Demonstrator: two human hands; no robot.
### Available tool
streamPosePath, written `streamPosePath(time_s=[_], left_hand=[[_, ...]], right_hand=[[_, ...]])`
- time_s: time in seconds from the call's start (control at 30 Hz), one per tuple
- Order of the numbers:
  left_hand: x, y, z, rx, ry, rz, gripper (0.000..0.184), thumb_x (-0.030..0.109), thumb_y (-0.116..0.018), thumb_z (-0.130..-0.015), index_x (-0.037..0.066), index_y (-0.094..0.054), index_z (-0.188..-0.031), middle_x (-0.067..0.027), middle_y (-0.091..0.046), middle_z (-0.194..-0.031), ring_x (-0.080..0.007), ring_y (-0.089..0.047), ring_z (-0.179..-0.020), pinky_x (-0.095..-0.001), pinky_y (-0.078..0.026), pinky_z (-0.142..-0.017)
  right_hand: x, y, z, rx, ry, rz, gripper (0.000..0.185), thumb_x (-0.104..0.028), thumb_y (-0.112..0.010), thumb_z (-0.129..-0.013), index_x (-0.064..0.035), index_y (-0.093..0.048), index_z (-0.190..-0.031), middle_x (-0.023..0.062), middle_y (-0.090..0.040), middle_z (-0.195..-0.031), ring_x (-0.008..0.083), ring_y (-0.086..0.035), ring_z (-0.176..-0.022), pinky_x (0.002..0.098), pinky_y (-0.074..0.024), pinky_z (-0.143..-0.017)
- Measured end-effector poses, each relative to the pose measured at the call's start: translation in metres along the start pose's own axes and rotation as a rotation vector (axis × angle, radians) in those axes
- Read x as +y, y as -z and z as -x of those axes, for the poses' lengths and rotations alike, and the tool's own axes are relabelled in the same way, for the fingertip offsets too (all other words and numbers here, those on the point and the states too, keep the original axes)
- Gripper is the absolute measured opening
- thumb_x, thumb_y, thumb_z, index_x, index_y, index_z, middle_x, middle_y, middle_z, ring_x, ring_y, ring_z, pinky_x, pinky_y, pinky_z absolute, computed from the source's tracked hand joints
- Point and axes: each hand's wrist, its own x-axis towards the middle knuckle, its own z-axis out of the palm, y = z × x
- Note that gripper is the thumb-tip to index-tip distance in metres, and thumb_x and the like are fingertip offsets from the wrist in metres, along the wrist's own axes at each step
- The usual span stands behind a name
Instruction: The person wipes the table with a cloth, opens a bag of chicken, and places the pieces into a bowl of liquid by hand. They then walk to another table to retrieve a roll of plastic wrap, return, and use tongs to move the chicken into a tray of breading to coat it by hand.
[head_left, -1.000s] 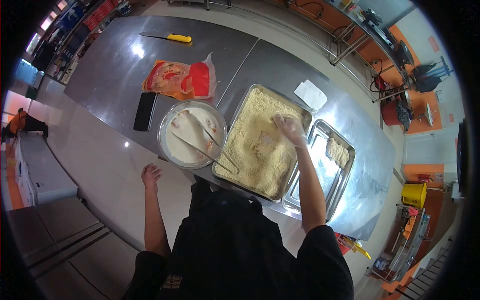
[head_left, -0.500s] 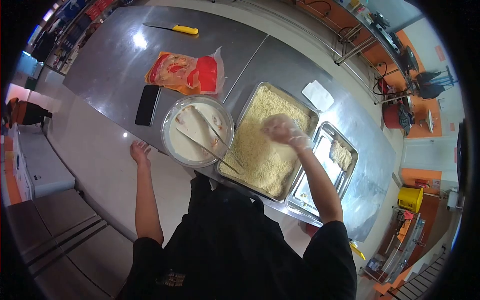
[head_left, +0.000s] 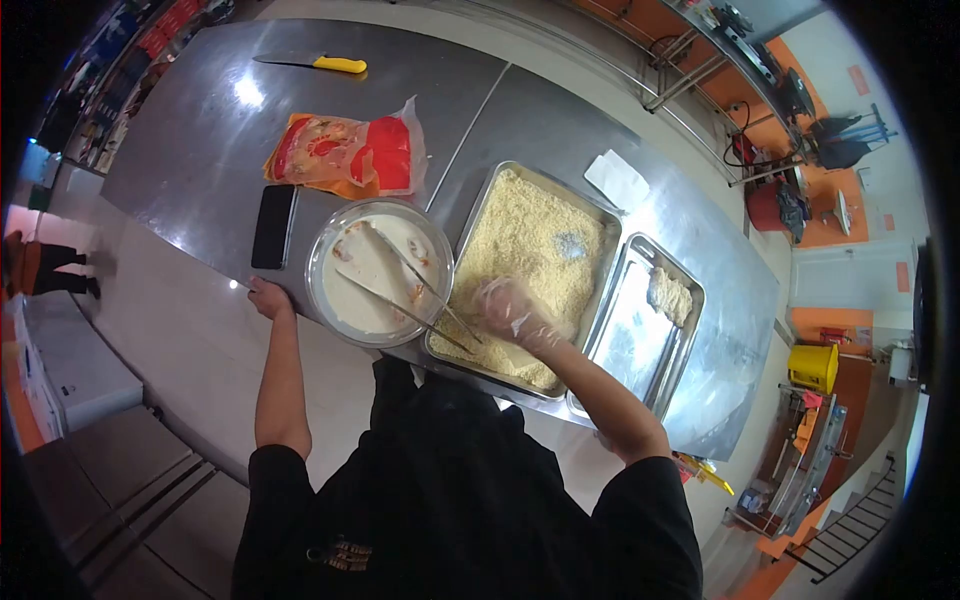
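My right hand, in a clear plastic glove, is down in the pale yellow crumbs near the front left of a deep metal tray. Its fingers are blurred and partly sunk in the crumbs, so I cannot see whether they hold anything. Just left of it, metal tongs lean from a clear bowl of creamy batter with pieces in it, their ends over the tray. My bare left hand is at the table's near edge, fingers curled over it.
One coated piece lies in a shallower metal tray at right. A black phone, a red and clear plastic bag, a yellow-handled knife and a white square item lie on the metal table.
My right hand has moved left and toward me, lower into the crumbs. My left hand, earlier spread beside the table, now rests curled on its edge. The whole view has shifted slightly.
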Motion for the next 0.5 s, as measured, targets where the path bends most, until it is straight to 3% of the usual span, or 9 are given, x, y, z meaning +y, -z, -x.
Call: streamPosePath(time_s=[0.03, 0.07, 0.1, 0.17, 0.23, 0.37, 0.43, 0.47, 0.5], left_hand=[[0.000, -0.002, 0.003, 0.052, -0.010, -0.079, 0.065, 0.048, -0.034, -0.089, -0.009, -0.041, -0.118, -0.0303, -0.050, -0.114, -0.0437, -0.047, -0.107, -0.0463, -0.037, -0.092], [0.000, -0.003, 0.007, 0.046, -0.006, -0.078, 0.065, 0.048, -0.034, -0.089, -0.009, -0.041, -0.118, -0.0303, -0.050, -0.114, -0.0437, -0.047, -0.107, -0.0463, -0.037, -0.092], [0.000, -0.003, 0.006, 0.069, -0.029, -0.101, 0.066, 0.049, -0.033, -0.089, -0.010, -0.042, -0.117, -0.0311, -0.051, -0.112, -0.0446, -0.048, -0.105, -0.0469, -0.037, -0.092], [0.002, -0.003, 0.002, 0.097, -0.053, -0.129, 0.067, 0.050, -0.032, -0.089, -0.010, -0.042, -0.116, -0.0318, -0.051, -0.110, -0.0455, -0.049, -0.104, -0.0474, -0.037, -0.092], [0.000, -0.002, 0.002, 0.063, -0.053, -0.143, 0.068, 0.051, -0.032, -0.089, -0.011, -0.043, -0.116, -0.0323, -0.051, -0.111, -0.0451, -0.049, -0.104, -0.0477, -0.037, -0.092], [0.003, -0.002, 0.009, 0.093, -0.045, -0.145, 0.067, 0.050, -0.031, -0.089, -0.010, -0.044, -0.114, -0.0326, -0.051, -0.110, -0.0453, -0.049, -0.103, -0.0478, -0.037, -0.092], [0.005, -0.001, 0.008, 0.094, -0.035, -0.148, 0.065, 0.050, -0.031, -0.089, -0.009, -0.046, -0.111, -0.0330, -0.052, -0.108, -0.0459, -0.050, -0.102, -0.0482, -0.037, -0.091], [0.003, 0.000, 0.007, 0.098, -0.034, -0.148, 0.065, 0.050, -0.031, -0.089, -0.009, -0.046, -0.111, -0.0330, -0.052, -0.108, -0.0459, -0.050, -0.102, -0.0482, -0.037, -0.091], [-0.001, -0.003, 0.003, 0.106, -0.054, -0.160, 0.065, 0.050, -0.031, -0.088, -0.009, -0.047, -0.111, -0.0330, -0.053, -0.106, -0.0464, -0.050, -0.101, -0.0486, -0.037, -0.091]], right_hand=[[-0.005, 0.012, 0.002, -0.055, 0.032, 0.007, 0.026, -0.027, -0.052, -0.082, -0.0030, -0.056, -0.091, 0.0090, -0.059, -0.075, 0.0198, -0.058, -0.066, 0.0321, -0.0474, -0.059], [-0.007, 0.027, 0.014, 0.146, 0.033, 0.167, 0.019, -0.017, -0.054, -0.079, -0.0026, -0.056, -0.090, 0.0094, -0.056, -0.071, 0.0183, -0.057, -0.064, 0.0330, -0.0486, -0.059], [0.000, 0.042, 0.016, 0.143, 0.034, 0.170, 0.019, -0.017, -0.054, -0.079, -0.0026, -0.056, -0.090, 0.0094, -0.056, -0.071, 0.0183, -0.057, -0.064, 0.0330, -0.0486, -0.059], [0.020, 0.059, 0.022, 0.038, 0.017, -0.208, 0.017, -0.014, -0.045, -0.084, -0.0025, -0.057, -0.084, 0.0117, -0.062, -0.073, 0.0214, -0.061, -0.066, 0.0342, -0.0485, -0.061], [0.031, 0.073, 0.030, -0.242, -0.327, -0.443, 0.019, -0.017, -0.049, -0.084, -0.0022, -0.058, -0.091, 0.0113, -0.062, -0.075, 0.0199, -0.061, -0.072, 0.0309, -0.0502, -0.066], [0.069, 0.068, 0.038, -0.197, -0.368, -0.428, 0.029, -0.025, -0.050, -0.086, -0.0005, -0.057, -0.100, 0.0119, -0.063, -0.080, 0.0221, -0.061, -0.081, 0.0316, -0.0500, -0.074], [0.075, 0.086, 0.017, 0.012, -0.549, -0.327, 0.041, -0.033, -0.048, -0.088, 0.0015, -0.054, -0.110, 0.0165, -0.063, -0.095, 0.0267, -0.061, -0.090, 0.0356, -0.0475, -0.084], [0.069, 0.084, 0.008, -0.040, -0.600, -0.262, 0.056, -0.043, -0.038, -0.091, 0.0007, -0.044, -0.125, 0.0236, -0.049, -0.123, 0.0331, -0.050, -0.112, 0.0430, -0.0388, -0.096], [0.057, 0.073, 0.002, -0.039, -0.597, -0.262, 0.056, -0.043, -0.038, -0.091, 0.0007, -0.044, -0.125, 0.0236, -0.049, -0.123, 0.0331, -0.050, -0.112, 0.0430, -0.0388, -0.096]])
